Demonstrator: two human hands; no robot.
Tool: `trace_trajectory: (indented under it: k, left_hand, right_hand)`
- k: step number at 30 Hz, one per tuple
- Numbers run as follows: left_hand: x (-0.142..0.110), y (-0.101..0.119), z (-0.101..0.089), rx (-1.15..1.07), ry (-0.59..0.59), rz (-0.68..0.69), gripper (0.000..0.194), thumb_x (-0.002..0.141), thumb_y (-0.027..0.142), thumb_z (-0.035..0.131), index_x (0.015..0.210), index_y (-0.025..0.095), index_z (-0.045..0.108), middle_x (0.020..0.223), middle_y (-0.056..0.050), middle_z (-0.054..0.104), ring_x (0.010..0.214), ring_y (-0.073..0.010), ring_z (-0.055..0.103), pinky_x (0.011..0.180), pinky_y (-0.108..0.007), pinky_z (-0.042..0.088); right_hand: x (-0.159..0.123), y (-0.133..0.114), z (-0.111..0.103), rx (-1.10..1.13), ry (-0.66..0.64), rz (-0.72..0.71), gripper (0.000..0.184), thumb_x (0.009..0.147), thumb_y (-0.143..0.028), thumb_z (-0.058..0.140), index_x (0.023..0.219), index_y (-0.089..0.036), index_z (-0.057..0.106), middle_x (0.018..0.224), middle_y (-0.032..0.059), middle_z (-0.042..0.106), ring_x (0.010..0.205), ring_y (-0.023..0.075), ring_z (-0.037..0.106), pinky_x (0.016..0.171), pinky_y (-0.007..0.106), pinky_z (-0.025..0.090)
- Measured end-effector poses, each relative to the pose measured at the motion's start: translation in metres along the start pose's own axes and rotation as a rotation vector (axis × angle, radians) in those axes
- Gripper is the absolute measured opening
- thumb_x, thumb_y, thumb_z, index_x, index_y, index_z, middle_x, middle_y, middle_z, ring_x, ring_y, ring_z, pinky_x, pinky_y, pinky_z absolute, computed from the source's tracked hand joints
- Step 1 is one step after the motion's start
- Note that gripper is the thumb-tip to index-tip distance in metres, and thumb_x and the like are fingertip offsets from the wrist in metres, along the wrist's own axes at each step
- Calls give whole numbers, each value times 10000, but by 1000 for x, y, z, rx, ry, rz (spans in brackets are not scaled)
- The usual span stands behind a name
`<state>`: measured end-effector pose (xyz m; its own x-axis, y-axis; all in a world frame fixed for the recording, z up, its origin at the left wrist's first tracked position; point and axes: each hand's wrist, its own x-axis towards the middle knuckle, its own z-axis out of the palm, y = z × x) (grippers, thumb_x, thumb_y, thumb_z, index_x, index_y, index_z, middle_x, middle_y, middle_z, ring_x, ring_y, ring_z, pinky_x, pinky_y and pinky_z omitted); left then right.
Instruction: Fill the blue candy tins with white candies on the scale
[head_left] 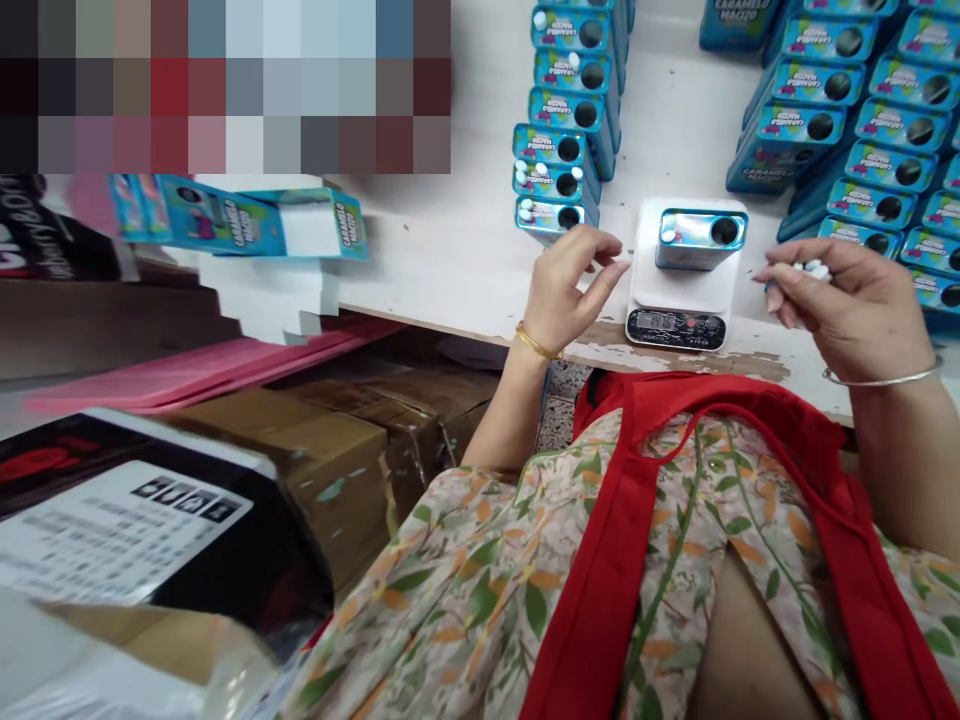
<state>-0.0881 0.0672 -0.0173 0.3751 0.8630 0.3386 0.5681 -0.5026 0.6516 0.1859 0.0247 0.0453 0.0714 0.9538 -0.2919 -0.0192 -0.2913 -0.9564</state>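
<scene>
A blue candy tin [690, 255] with a round hole in its top stands upright on a white digital scale [643, 285]. One small white candy [668, 236] lies on the tin's top, beside the hole. To the left of the scale, my left hand [574, 285] is held with thumb and fingers apart, and nothing shows between them. My right hand [862, 300], right of the scale, is closed around several small white candies [814, 269]. Its thumb and forefinger are close together; whether a candy is pinched between them cannot be told.
A row of blue tins [559, 148], some topped with loose candies, runs back beyond my left hand. More tins [889, 165] stand in rows at the right. Blue cartons [259, 220] lie at the left. Below the table edge are cardboard boxes [315, 460] and a black box [247, 560].
</scene>
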Motion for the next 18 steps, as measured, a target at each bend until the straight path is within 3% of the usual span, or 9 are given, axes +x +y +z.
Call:
trace_trajectory:
  k: [5, 12, 18]
  left_hand:
    - [4, 3, 5, 0, -16, 11, 294, 1019, 460, 443, 976, 209, 590, 920, -52, 683, 837, -144, 635, 728, -307, 512]
    - [-3, -3, 5, -23, 15, 10, 217, 1008, 385, 492, 937, 204, 589, 872, -38, 687, 792, -135, 624, 685, -280, 488]
    - [-8, -7, 4, -35, 40, 3, 181, 1000, 337, 519, 928, 194, 604, 858, -29, 688, 775, -124, 620, 678, -263, 479]
  right_hand:
    - [24, -9, 20, -232, -75, -111, 114, 874, -127, 703, 982, -153, 728, 681, -8, 614, 549, 79, 534, 601, 238, 485]
    - [41, -5, 30, -245, -107, -165, 227, 802, -31, 699, 981, -167, 735, 953, 21, 665, 820, 129, 645, 742, 248, 525]
    - [40, -2, 26, -365, -100, -279, 209, 848, -147, 701, 1048, -198, 734, 1043, 44, 661, 848, 146, 664, 770, 287, 566]
